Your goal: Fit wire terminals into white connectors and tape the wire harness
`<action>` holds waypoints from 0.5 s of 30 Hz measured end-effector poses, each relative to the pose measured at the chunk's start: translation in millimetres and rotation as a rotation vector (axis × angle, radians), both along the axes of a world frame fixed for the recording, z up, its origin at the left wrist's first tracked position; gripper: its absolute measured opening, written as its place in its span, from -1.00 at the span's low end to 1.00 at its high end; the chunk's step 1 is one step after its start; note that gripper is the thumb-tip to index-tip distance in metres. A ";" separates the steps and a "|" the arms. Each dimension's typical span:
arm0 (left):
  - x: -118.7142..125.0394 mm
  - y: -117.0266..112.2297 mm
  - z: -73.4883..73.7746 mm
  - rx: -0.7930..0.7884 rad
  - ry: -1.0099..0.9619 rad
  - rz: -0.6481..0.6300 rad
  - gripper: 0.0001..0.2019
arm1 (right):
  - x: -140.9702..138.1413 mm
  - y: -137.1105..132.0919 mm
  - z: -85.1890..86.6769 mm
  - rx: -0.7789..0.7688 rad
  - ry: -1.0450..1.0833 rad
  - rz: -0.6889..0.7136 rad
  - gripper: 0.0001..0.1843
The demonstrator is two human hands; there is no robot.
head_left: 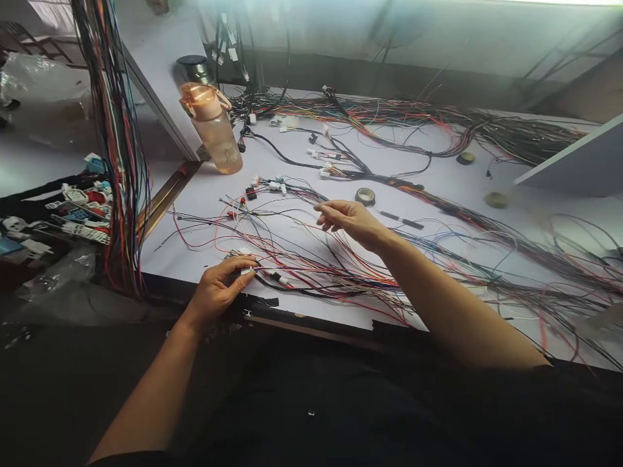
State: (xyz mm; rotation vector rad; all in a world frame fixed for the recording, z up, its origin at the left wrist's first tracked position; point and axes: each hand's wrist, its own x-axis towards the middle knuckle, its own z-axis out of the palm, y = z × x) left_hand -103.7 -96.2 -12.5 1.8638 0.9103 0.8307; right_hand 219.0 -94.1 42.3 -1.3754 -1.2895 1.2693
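Note:
At the table's front edge, my left hand is closed with thumb and forefinger on a white connector. Coloured wires run rightward from beside it. Another white connector and a black one lie just right of that hand. My right hand is raised over the middle of the wire bundle, its fingers bent and drawn together. Whatever its fingertips pinch, if anything, is too thin to make out. Red, black and white connectors on loose wire ends lie between and beyond the hands.
An orange-lidded bottle stands at the back left, with a dark-capped one behind it. Hanging wires drop past the left edge near a heap of connectors. A tape roll, a pen and a long wire harness lie beyond my right hand.

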 end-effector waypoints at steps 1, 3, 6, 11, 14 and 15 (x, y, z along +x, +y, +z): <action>-0.1 0.1 0.0 0.004 0.001 -0.001 -0.80 | 4.8 -3.9 -0.3 0.007 -0.041 0.006 -0.70; 0.3 -0.1 1.0 0.019 0.005 0.004 -0.80 | 15.0 -15.1 -0.7 0.043 -0.144 0.014 -0.66; 2.9 -1.1 4.2 0.037 0.004 0.020 -0.81 | 29.7 -40.1 -1.3 0.082 -0.344 0.025 -0.65; 5.9 -2.8 6.6 0.056 -0.008 0.048 -0.81 | 41.0 -92.9 -8.1 0.179 -0.634 0.051 -0.72; 5.7 -3.5 6.6 0.031 0.003 0.078 -0.80 | 37.8 -119.3 -18.3 0.327 -0.757 0.102 -0.75; 6.1 -3.8 7.5 0.023 0.017 0.093 -0.79 | 36.0 -125.6 -22.3 0.364 -0.815 0.116 -0.74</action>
